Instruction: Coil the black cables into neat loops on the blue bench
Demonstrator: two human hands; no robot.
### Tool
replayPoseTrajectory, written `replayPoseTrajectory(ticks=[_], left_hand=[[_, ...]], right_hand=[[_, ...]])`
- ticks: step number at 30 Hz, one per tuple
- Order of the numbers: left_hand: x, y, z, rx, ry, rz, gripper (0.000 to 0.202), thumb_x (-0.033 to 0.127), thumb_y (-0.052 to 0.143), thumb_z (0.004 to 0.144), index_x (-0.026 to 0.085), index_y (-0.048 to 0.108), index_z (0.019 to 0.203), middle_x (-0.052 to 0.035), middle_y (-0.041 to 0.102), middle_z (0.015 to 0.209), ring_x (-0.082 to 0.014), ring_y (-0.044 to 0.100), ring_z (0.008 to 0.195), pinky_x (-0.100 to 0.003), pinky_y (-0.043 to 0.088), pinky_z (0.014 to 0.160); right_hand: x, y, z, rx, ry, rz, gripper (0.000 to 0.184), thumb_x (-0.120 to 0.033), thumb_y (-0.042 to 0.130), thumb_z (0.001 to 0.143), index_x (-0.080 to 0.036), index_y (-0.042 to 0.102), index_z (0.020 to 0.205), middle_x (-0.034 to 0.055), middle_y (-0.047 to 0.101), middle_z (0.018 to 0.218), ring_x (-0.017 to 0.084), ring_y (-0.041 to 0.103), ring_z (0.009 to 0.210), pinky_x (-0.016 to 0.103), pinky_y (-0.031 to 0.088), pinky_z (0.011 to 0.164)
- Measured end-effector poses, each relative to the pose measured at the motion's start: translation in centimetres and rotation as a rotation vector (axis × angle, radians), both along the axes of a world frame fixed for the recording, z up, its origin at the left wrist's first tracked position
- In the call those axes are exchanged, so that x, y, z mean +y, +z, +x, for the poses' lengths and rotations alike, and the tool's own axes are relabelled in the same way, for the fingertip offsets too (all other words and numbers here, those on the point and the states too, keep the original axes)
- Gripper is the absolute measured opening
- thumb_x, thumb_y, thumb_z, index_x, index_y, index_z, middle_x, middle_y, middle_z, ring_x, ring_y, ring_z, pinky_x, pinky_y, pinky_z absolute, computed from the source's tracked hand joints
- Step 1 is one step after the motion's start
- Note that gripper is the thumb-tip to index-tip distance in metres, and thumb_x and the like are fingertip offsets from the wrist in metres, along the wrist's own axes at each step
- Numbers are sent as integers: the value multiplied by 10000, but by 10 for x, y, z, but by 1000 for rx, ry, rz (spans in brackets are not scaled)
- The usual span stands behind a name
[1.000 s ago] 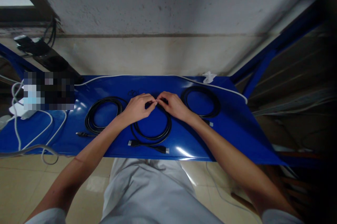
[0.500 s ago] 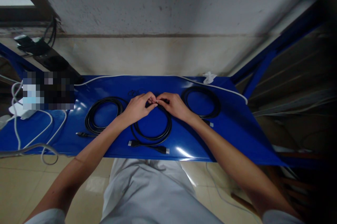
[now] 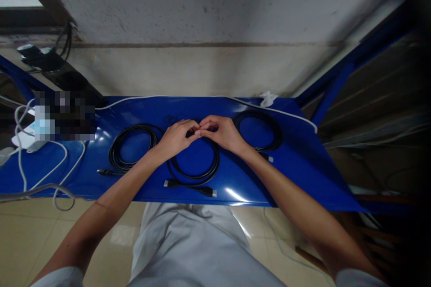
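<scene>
From far off, I am seeing the left hand (image 3: 178, 136) and the right hand (image 3: 222, 132) meeting over the far side of the middle black cable (image 3: 216, 168). The fingertips of both hands are touching, and the thumbs are sitting close to the fingers — I cannot tell if they are pinching anything. That cable is lying in a loop on the blue table (image 3: 303, 174), its two plugs (image 3: 208, 191) resting near the front edge. Other black loops are lying on each side — the left loop (image 3: 113, 150) and the right loop (image 3: 277, 136).
</scene>
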State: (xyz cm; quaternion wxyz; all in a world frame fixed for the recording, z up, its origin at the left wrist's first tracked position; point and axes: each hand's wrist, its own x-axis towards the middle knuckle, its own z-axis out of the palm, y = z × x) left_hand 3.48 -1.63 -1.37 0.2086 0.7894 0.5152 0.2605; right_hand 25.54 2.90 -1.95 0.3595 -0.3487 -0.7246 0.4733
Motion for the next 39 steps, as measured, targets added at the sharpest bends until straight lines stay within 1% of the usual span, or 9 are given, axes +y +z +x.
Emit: replayPoseTrajectory(ticks=[8, 12, 16, 21, 26, 28, 30, 34, 39], left_hand=[[2, -2, 0, 12, 36, 27, 71, 326, 740, 1027, 257, 756, 1018, -35, 781, 1007, -231, 741, 978, -345, 564, 869], [1, -1, 0, -16, 46, 20, 76, 306, 766, 1019, 250, 789, 975, -35, 812, 1027, -229, 761, 960, -345, 561, 869], [0, 1, 1, 62, 37, 64, 86, 301, 761, 1031, 251, 810, 981, -42, 830, 1065, -247, 775, 1006, -363, 569, 896], [-3, 1, 1, 221, 20, 167, 167, 306, 694, 1069, 246, 839, 1014, -78, 836, 1110, -274, 771, 1052, -405, 578, 956], [-5, 14, -3, 252, -81, 184, 214, 266, 654, 1068, 281, 864, 1032, -53, 839, 1149, -277, 764, 1097, -452, 555, 1072], [-3, 21, -12, 230, -54, 194, 216, 306, 644, 1079, 284, 859, 1082, -49, 833, 1185, -281, 756, 1127, -467, 538, 1118], [3, 26, -28, 206, 45, 207, 236, 331, 633, 1083, 256, 832, 1187, -70, 821, 1225, -298, 744, 1158, -484, 537, 1128], [20, 23, -73, 203, 288, 170, 364, 271, 687, 996, 191, 741, 1348, -133, 779, 1246, -326, 725, 1168, -497, 567, 1086], [37, 6, -109, 127, 307, 16, 284, 283, 746, 899, 223, 785, 1174, -96, 798, 1165, -256, 744, 979, -411, 616, 949]], right_hand=[[-3, 5, -1, 34, 84, 82, 131, -312, 785, 924, -224, 758, 1017, 48, 830, 1013, 225, 799, 945, 379, 624, 935], [0, 0, 0, 27, 39, 88, 158, -264, 773, 905, -227, 721, 1050, 55, 798, 1078, 209, 790, 907, 354, 623, 872], [5, -3, 4, -101, 19, 211, 119, -243, 755, 930, -222, 712, 1039, 71, 785, 1071, 225, 766, 913, 371, 599, 871], [9, 0, 10, -380, 99, 462, 146, -224, 669, 1008, -225, 721, 1145, 99, 789, 1144, 281, 731, 1090, 433, 528, 1016], [10, 1, 13, -485, 215, 490, 200, -247, 756, 979, -235, 741, 1178, 92, 783, 1189, 285, 722, 1097, 412, 521, 997], [12, 0, 14, -479, 228, 486, 174, -222, 712, 1014, -224, 753, 1183, 98, 772, 1201, 266, 730, 1079, 389, 538, 978], [15, -1, 16, -483, 208, 501, 207, -186, 657, 1042, -213, 760, 1220, 110, 763, 1224, 257, 737, 1072, 379, 553, 975], [25, -5, 23, -515, 82, 564, 272, -134, 616, 1047, -206, 775, 1255, 134, 762, 1235, 280, 729, 1117, 414, 563, 1029], [33, -14, 27, -504, -43, 573, 261, -129, 627, 1037, -193, 790, 1230, 146, 763, 1208, 295, 721, 1106, 450, 573, 1050]])
